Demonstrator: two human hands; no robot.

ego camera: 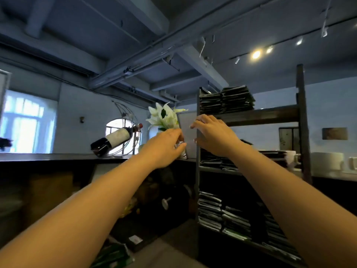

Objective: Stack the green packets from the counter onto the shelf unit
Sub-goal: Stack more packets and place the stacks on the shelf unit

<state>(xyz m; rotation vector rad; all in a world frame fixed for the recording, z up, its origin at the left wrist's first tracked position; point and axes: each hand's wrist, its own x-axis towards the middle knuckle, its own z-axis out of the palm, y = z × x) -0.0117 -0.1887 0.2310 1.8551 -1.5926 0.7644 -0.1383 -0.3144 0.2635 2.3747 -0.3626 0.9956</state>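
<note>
Dark green packets lie in stacks on the shelf unit point(258, 114): one stack on the top shelf point(226, 101), one on the middle shelf point(216, 162) and several on the lower shelf point(222, 213). A few more green packets point(114, 254) lie on the counter at the bottom left. Both my arms reach up and forward. My right hand point(212, 134) hovers just below the top shelf by the left post, fingers spread and holding nothing. My left hand point(166, 145) is left of the post, fingers loosely curled in front of a glass vase, with no packet in it.
A vase of white flowers point(164, 117) and a white panel point(187, 128) stand on the dark bar ledge point(58, 156) beside the shelf unit. A wine bottle point(114, 138) lies tilted in a wire holder. White cups point(326, 161) sit right of the shelf.
</note>
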